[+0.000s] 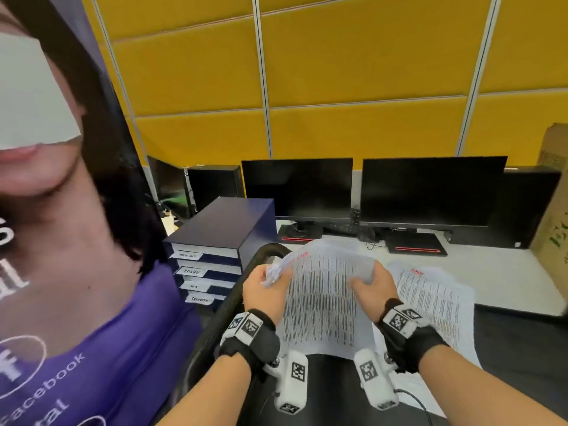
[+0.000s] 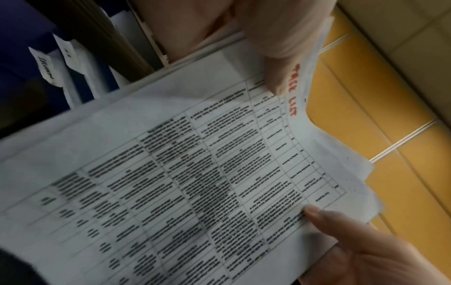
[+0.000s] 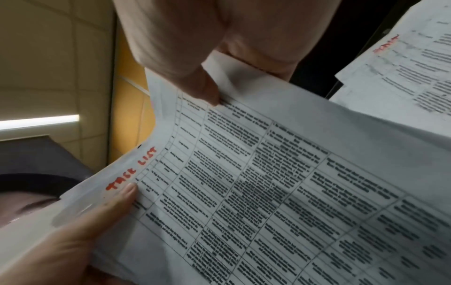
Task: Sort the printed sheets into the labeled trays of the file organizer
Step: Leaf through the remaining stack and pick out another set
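I hold up a sheaf of printed sheets point(image 1: 322, 296) with a ruled table and red "TASK LIST" handwriting at its top. My left hand point(image 1: 273, 276) pinches the top left corner, thumb on the front by the red words point(image 2: 290, 86). My right hand point(image 1: 362, 281) pinches the top right edge, thumb on the print point(image 3: 207, 94). The dark blue file organizer point(image 1: 224, 232) stands to the left on the desk, its stacked trays carrying white handwritten labels point(image 1: 192, 272). A second pile of sheets point(image 1: 436, 302) with a red heading lies on the desk to the right.
Two dark monitors point(image 1: 298, 186) point(image 1: 430, 189) stand behind on the white desk point(image 1: 507, 272). A cardboard box point(image 1: 553, 195) rises at the far right. A black chair back point(image 1: 270, 250) curves under the held sheets. A large poster of a person point(image 1: 76, 210) fills the left.
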